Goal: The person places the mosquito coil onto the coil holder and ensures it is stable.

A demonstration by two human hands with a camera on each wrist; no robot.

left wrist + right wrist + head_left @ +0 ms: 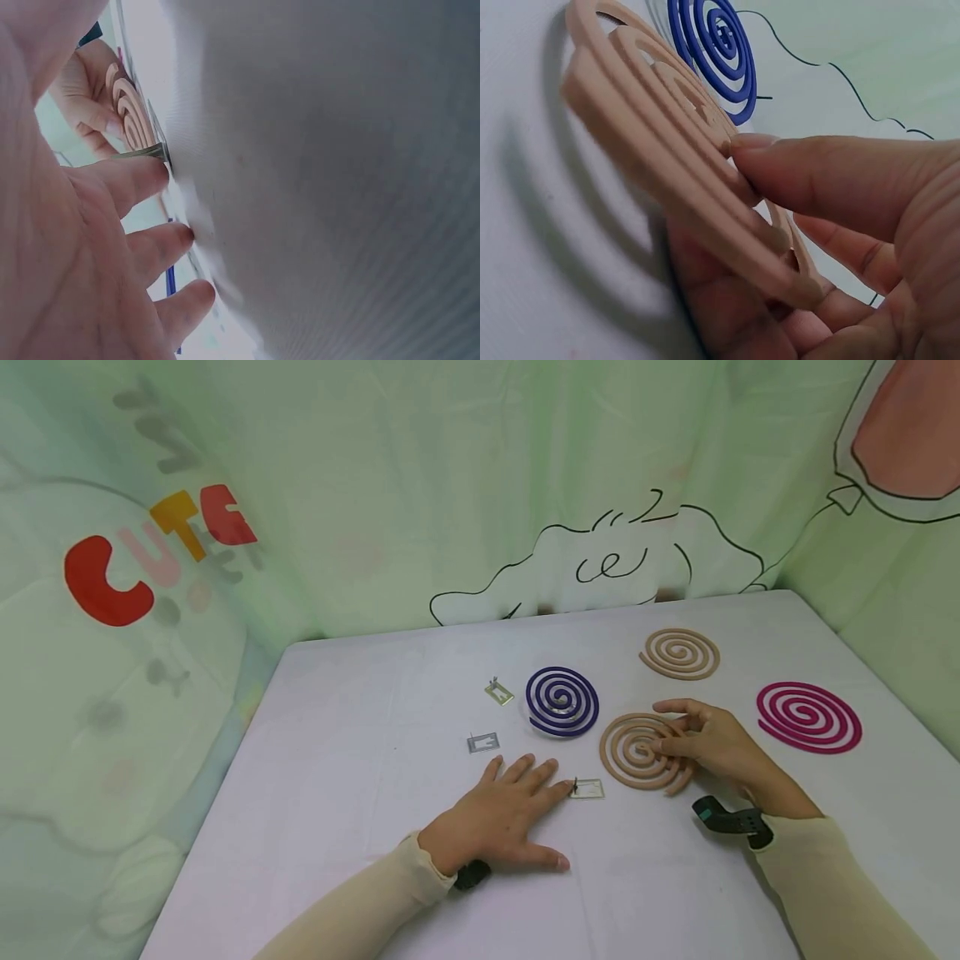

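Observation:
My right hand (pixel 712 745) pinches a tan mosquito coil (pixel 624 752), thumb on top and fingers underneath. In the right wrist view the coil (pixel 645 142) is tilted and casts a shadow on the white cloth. My left hand (pixel 498 818) lies palm down with its fingers spread. Its index fingertip touches a small metal coil stand (pixel 588 789), a flat frame with an upright prong, just left of the held coil. Beyond both hands is a dark blue mosquito coil (pixel 551 731), with part of a metal piece showing through its turns.
Two more metal stands, one silver (pixel 483 742) and one gold-toned (pixel 498 692), lie beyond the left hand. A second tan coil (pixel 678 652) sits farther back, and a magenta coil (pixel 810 718) lies at the right. A printed curtain (pixel 420 485) hangs behind the table.

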